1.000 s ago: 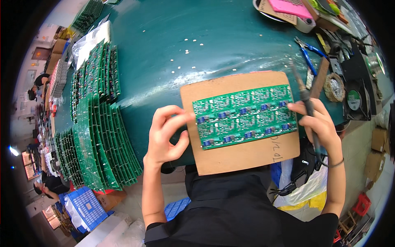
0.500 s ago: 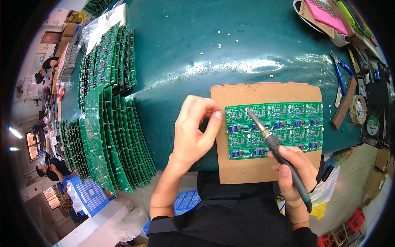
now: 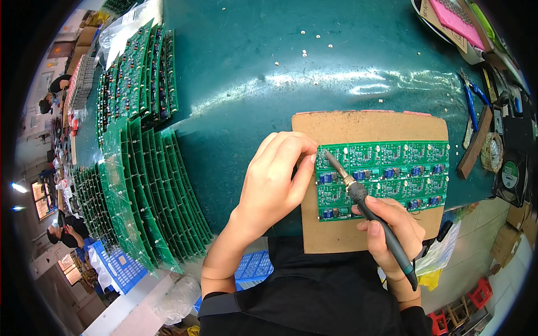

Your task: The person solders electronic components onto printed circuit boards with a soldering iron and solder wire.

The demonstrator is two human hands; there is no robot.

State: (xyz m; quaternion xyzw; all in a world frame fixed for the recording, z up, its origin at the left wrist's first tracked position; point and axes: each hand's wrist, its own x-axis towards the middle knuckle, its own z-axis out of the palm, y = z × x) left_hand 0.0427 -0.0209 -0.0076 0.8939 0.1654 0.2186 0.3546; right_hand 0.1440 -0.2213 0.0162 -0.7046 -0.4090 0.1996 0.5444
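A green circuit board panel with rows of small parts and blue components lies flat on a brown cardboard sheet. My right hand grips a soldering iron by its dark handle, its metal tip down at the panel's upper left corner. Just off the panel's left edge, my left hand pinches thumb and forefinger together close to that tip. A thin strand of solder wire shows from these fingers in the earlier view; now the fingers mostly hide it.
Stacks of upright green circuit boards stand on the green table at left. Small pale pieces lie scattered at the back. Blue-handled pliers, a wooden bar and a tape roll lie at right.
The iron's tip has moved left along the panel's top row to its left corner. My left fingers have come nearer to the panel's edge. The whole view has shifted slightly.
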